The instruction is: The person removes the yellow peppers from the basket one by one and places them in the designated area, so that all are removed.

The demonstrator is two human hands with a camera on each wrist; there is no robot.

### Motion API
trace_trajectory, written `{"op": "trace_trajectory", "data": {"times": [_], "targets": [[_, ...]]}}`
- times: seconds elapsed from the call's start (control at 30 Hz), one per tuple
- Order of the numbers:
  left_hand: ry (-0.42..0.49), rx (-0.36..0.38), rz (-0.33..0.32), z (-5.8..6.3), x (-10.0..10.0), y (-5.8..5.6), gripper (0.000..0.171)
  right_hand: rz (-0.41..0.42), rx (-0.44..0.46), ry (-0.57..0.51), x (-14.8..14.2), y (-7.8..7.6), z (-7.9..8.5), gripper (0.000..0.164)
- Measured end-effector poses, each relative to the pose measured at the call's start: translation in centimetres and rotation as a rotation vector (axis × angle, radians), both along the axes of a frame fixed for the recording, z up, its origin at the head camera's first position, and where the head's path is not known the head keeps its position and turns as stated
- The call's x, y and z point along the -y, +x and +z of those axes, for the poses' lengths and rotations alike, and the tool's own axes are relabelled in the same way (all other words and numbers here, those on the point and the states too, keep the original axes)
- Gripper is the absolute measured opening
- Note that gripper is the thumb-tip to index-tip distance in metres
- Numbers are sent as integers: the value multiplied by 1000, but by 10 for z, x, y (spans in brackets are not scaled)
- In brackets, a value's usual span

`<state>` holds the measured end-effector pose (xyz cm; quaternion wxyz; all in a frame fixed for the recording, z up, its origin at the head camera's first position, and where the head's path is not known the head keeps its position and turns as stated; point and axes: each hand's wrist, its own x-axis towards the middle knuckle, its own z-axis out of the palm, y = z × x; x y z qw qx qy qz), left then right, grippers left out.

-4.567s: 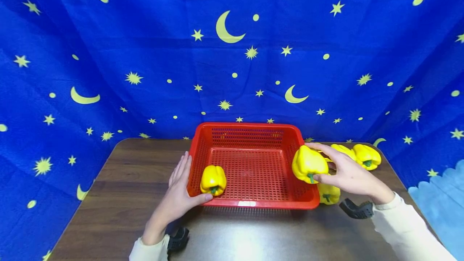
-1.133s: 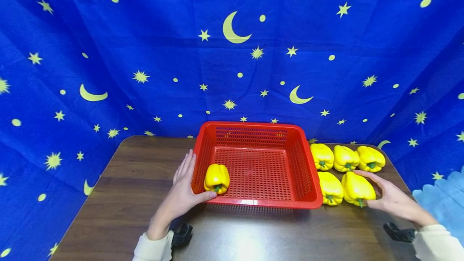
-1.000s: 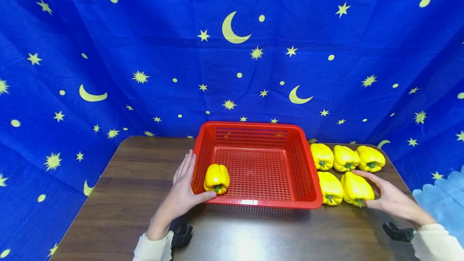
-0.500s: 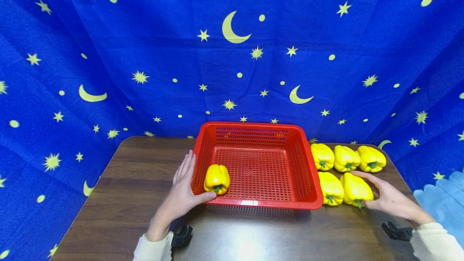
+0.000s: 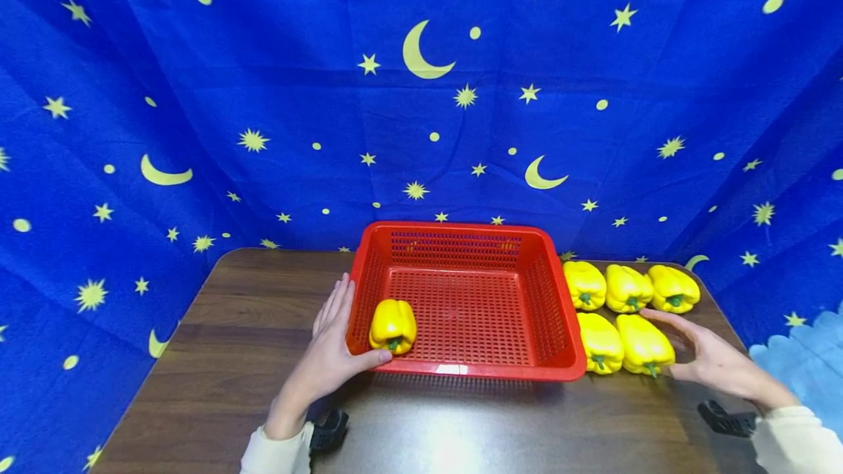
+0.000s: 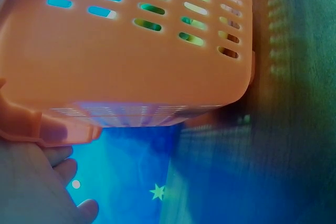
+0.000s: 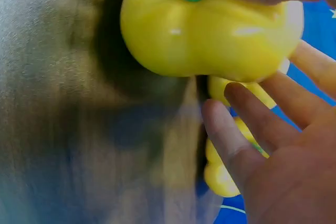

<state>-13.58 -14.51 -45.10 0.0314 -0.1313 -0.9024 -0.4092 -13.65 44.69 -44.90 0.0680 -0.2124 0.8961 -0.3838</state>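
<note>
A red perforated basket (image 5: 454,313) stands on the table with one yellow bell pepper (image 5: 393,326) in its front left corner. My left hand (image 5: 332,353) lies at that corner, fingers straight along the left side, thumb on the front rim. In the left wrist view its fingers reach the rim of the basket (image 6: 126,66). Right of the basket, my right hand (image 5: 714,364) straddles a yellow bell pepper (image 5: 645,344) resting on the table. In the right wrist view, the thumb passes in front of this pepper (image 7: 210,35); the other fingers stretch out behind it, fairly straight and spread.
Another yellow bell pepper (image 5: 601,344) sits between that one and the basket. Behind them is a row of three bell peppers (image 5: 628,288). A blue curtain (image 5: 263,79) with moons and stars rises behind the wooden table (image 5: 217,357).
The pepper my right hand held over the basket's right rim now rests on the table. It has just shifted slightly left, and my thumb has eased back from it. The left hand stays put.
</note>
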Motion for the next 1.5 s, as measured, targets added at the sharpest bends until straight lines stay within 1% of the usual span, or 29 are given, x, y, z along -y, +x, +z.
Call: {"op": "trace_trajectory", "data": {"times": [0.1, 0.2, 0.27, 0.4, 0.5, 0.57, 0.73, 0.8, 0.87, 0.93, 1.07, 1.13, 1.3, 1.5], "targets": [[-1, 12, 6, 1, -1, 0, 121, 40, -37, -55, 1, 2, 6, 83], [0, 21, 9, 2, -1, 1, 121, 37, -96, -40, 4, 2, 17, 83], [3, 26, 9, 2, -2, 1, 121, 1, -137, 12, 10, 2, 26, 82], [2, 26, 9, 2, -3, 0, 121, -81, -170, 106, 32, 0, 45, 78], [-6, 24, 11, 2, -4, 0, 122, -119, -156, 142, 53, -2, 56, 76], [-10, 21, 10, 2, -4, 0, 122, -118, -161, 135, 66, -5, 62, 75], [-9, 9, 1, 2, -3, -1, 121, -70, -221, 90, 94, -14, 66, 73], [-4, 4, -5, 2, -3, -1, 121, -55, -232, 76, 104, -18, 67, 73], [-1, 1, -10, 2, -4, -1, 120, -35, -216, 65, 114, -22, 69, 71], [4, 2, -11, 2, -4, -1, 120, -4, -183, 32, 124, -27, 71, 70], [8, 3, -9, 2, -4, -1, 120, 31, -132, 7, 147, -36, 74, 66], [8, -1, -7, 2, -3, 0, 121, 42, -134, 9, 160, -39, 75, 65], [5, -10, -7, 1, -1, 0, 121, 67, -179, 36, 188, -48, 75, 66], [-2, -19, -2, 0, 0, 0, 121, 125, -158, 27, 215, -59, 75, 67]]}}
